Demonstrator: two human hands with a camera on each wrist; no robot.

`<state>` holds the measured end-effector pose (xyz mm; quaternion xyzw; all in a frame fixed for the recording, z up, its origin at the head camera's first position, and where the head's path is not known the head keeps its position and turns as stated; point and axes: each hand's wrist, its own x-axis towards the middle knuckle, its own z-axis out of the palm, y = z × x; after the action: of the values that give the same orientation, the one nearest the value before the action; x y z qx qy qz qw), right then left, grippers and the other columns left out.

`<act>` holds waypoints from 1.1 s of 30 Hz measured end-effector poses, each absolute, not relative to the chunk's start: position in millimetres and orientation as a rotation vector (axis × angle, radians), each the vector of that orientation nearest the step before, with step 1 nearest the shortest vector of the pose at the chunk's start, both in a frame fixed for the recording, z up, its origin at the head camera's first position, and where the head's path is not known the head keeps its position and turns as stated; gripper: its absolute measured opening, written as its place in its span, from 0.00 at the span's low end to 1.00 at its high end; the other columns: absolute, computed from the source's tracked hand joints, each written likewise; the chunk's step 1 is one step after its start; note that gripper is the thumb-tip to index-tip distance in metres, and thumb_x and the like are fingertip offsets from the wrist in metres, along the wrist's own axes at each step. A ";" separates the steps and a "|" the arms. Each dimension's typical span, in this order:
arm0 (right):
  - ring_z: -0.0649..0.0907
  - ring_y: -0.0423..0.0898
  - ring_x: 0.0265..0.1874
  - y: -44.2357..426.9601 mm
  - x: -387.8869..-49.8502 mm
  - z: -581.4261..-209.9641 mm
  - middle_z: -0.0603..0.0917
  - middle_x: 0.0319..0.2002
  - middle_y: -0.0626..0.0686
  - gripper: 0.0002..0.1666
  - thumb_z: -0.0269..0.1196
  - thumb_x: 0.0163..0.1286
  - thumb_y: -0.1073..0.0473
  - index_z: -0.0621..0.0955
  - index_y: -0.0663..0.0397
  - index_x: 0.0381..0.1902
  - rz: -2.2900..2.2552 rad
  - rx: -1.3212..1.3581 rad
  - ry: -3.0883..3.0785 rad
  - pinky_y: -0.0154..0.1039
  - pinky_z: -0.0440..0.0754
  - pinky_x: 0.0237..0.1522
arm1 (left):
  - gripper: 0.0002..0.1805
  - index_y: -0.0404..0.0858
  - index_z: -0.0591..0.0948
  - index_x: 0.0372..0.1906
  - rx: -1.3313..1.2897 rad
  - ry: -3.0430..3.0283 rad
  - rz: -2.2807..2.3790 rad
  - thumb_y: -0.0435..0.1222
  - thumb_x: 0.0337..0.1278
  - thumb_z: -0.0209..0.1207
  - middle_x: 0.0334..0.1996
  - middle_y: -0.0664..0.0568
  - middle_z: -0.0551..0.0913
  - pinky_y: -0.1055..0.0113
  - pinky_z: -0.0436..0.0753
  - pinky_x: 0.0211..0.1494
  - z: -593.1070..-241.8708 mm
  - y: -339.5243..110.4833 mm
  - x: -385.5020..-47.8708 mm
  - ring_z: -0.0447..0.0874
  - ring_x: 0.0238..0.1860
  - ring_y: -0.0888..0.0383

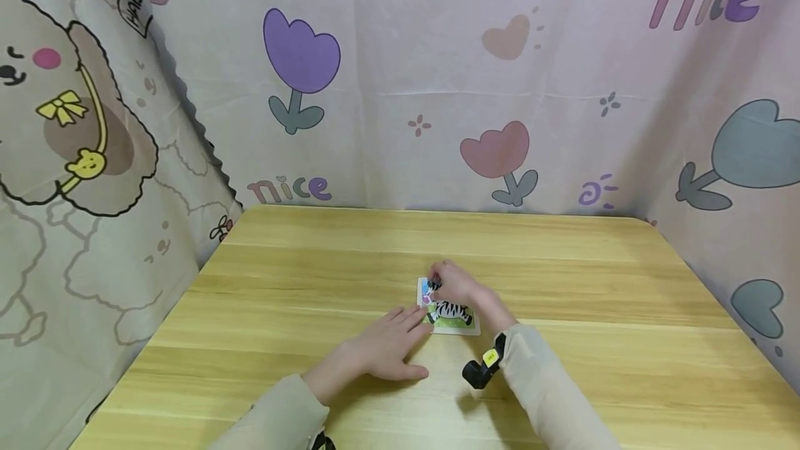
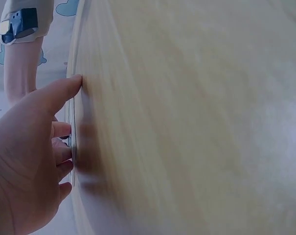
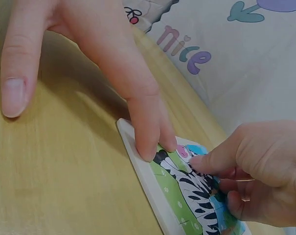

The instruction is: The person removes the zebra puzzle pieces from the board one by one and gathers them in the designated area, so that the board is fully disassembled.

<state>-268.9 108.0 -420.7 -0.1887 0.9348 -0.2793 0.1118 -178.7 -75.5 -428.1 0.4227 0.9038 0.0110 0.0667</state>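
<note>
A small zebra jigsaw puzzle in a white tray lies flat on the table. Resting on its left edge are the straight fingertips of my left hand, whose thumb is spread out over the wood. My right hand is at the puzzle's upper left, thumb and curled fingers pinching a piece at the zebra's head. The right wrist view shows the striped body on the puzzle, the thumb of the right hand by the head, and the left hand opposite. That piece is mostly covered by the fingers.
The wooden table extends around the puzzle. Behind it hangs a printed curtain with tulips and lettering, and another patterned cloth hangs on the left. A black wrist camera sits on the right sleeve.
</note>
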 end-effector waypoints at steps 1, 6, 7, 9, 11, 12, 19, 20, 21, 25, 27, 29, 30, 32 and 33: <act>0.75 0.48 0.41 108.0 -268.7 -420.6 0.74 0.39 0.52 0.19 0.70 0.51 0.65 0.77 0.59 0.42 -0.835 -0.550 2.743 0.44 0.75 0.50 | 0.41 0.41 0.61 0.69 1.276 2.727 0.033 0.62 0.56 0.48 0.71 0.43 0.52 0.55 0.51 0.71 -428.6 -75.5 -178.8 0.47 0.71 0.48; 0.76 0.46 0.37 108.9 -268.0 -423.9 0.76 0.35 0.51 0.17 0.68 0.50 0.69 0.76 0.59 0.38 -0.992 -0.552 2.741 0.43 0.77 0.47 | 0.41 0.42 0.61 0.68 1.278 2.732 0.036 0.62 0.56 0.48 0.71 0.43 0.52 0.56 0.50 0.71 -430.7 -75.7 -179.5 0.47 0.71 0.49; 0.76 0.46 0.36 109.3 -267.4 -424.7 0.77 0.34 0.51 0.15 0.68 0.51 0.70 0.76 0.59 0.37 -1.035 -0.553 2.740 0.42 0.77 0.45 | 0.41 0.42 0.61 0.68 1.277 2.731 0.036 0.62 0.56 0.48 0.71 0.43 0.52 0.56 0.50 0.71 -430.9 -75.9 -179.8 0.47 0.71 0.49; 0.76 0.45 0.34 110.2 -266.5 -426.1 0.77 0.32 0.51 0.13 0.65 0.53 0.72 0.77 0.59 0.36 -1.119 -0.558 2.738 0.41 0.78 0.42 | 0.41 0.42 0.61 0.68 1.274 2.728 0.041 0.62 0.56 0.48 0.71 0.43 0.52 0.56 0.50 0.71 -430.8 -76.0 -179.8 0.46 0.71 0.49; 0.76 0.45 0.32 111.6 -265.5 -427.4 0.77 0.30 0.50 0.09 0.63 0.55 0.72 0.78 0.59 0.35 -1.180 -0.564 2.741 0.40 0.78 0.41 | 0.41 0.42 0.61 0.69 1.272 2.724 0.047 0.62 0.56 0.48 0.71 0.43 0.52 0.56 0.49 0.71 -430.5 -75.9 -179.8 0.46 0.71 0.49; 0.76 0.44 0.32 112.6 -265.5 -428.6 0.77 0.30 0.50 0.08 0.63 0.56 0.72 0.78 0.59 0.35 -1.209 -0.568 2.741 0.40 0.78 0.40 | 0.41 0.42 0.61 0.69 1.270 2.721 0.048 0.62 0.56 0.48 0.71 0.43 0.51 0.56 0.49 0.71 -430.4 -75.9 -179.7 0.46 0.71 0.49; 0.75 0.44 0.30 122.0 -262.9 -429.2 0.77 0.28 0.50 0.04 0.60 0.61 0.70 0.76 0.57 0.30 -1.320 -0.534 2.661 0.37 0.76 0.35 | 0.41 0.42 0.61 0.69 1.264 2.715 0.048 0.63 0.56 0.48 0.71 0.43 0.51 0.56 0.49 0.71 -430.1 -76.4 -179.1 0.46 0.71 0.49; 0.75 0.44 0.30 124.3 -262.4 -428.8 0.77 0.29 0.50 0.04 0.60 0.61 0.69 0.76 0.57 0.31 -1.340 -0.520 2.645 0.37 0.76 0.35 | 0.41 0.42 0.61 0.69 1.259 2.714 0.049 0.63 0.56 0.48 0.71 0.43 0.51 0.56 0.49 0.71 -430.0 -76.3 -179.1 0.46 0.71 0.49; 0.75 0.44 0.30 127.5 -262.5 -429.4 0.77 0.29 0.50 0.03 0.60 0.61 0.69 0.76 0.57 0.32 -1.354 -0.521 2.641 0.36 0.76 0.35 | 0.41 0.42 0.61 0.69 1.254 2.713 0.049 0.63 0.56 0.48 0.71 0.44 0.51 0.56 0.49 0.71 -430.1 -76.4 -179.1 0.46 0.71 0.49; 0.76 0.44 0.31 145.4 -263.4 -432.2 0.78 0.30 0.52 0.05 0.60 0.61 0.68 0.77 0.61 0.36 -1.466 -0.490 2.636 0.36 0.76 0.35 | 0.42 0.42 0.60 0.69 1.242 2.707 0.060 0.63 0.56 0.48 0.71 0.44 0.50 0.56 0.48 0.71 -429.5 -76.4 -178.9 0.46 0.71 0.49; 0.77 0.45 0.30 158.0 -264.5 -433.8 0.78 0.30 0.53 0.07 0.60 0.61 0.69 0.77 0.63 0.38 -1.524 -0.469 2.646 0.35 0.77 0.33 | 0.42 0.42 0.60 0.69 1.240 2.708 0.060 0.63 0.56 0.48 0.71 0.44 0.50 0.56 0.48 0.71 -429.3 -76.3 -179.0 0.45 0.71 0.49; 0.77 0.45 0.29 172.2 -265.3 -434.5 0.79 0.30 0.55 0.09 0.61 0.60 0.70 0.78 0.66 0.40 -1.576 -0.426 2.656 0.34 0.77 0.32 | 0.42 0.42 0.60 0.69 1.241 2.709 0.056 0.63 0.56 0.47 0.71 0.44 0.50 0.56 0.48 0.71 -429.4 -76.3 -179.2 0.45 0.71 0.49; 0.77 0.45 0.29 179.9 -266.1 -435.1 0.79 0.30 0.56 0.11 0.61 0.60 0.70 0.78 0.68 0.41 -1.586 -0.412 2.671 0.34 0.77 0.30 | 0.42 0.43 0.60 0.69 1.241 2.709 0.054 0.63 0.56 0.47 0.71 0.44 0.50 0.56 0.48 0.71 -429.6 -76.2 -179.4 0.45 0.71 0.49; 0.78 0.45 0.27 195.2 -266.9 -435.6 0.80 0.30 0.56 0.13 0.61 0.60 0.70 0.78 0.69 0.43 -1.591 -0.344 2.702 0.33 0.78 0.28 | 0.42 0.43 0.60 0.69 1.243 2.712 0.046 0.63 0.56 0.47 0.71 0.44 0.50 0.56 0.48 0.71 -430.0 -76.1 -179.8 0.46 0.71 0.49; 0.78 0.44 0.27 202.8 -267.6 -436.1 0.80 0.30 0.56 0.13 0.61 0.60 0.70 0.78 0.69 0.43 -1.588 -0.303 2.722 0.33 0.78 0.27 | 0.42 0.43 0.60 0.69 1.244 2.712 0.043 0.63 0.56 0.47 0.72 0.44 0.50 0.56 0.48 0.71 -430.1 -76.1 -180.0 0.45 0.71 0.50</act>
<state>-267.6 202.8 -436.1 -0.0957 0.8598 -0.5015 -0.0121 -180.0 -76.1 -430.1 0.4157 0.9060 0.0145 0.0788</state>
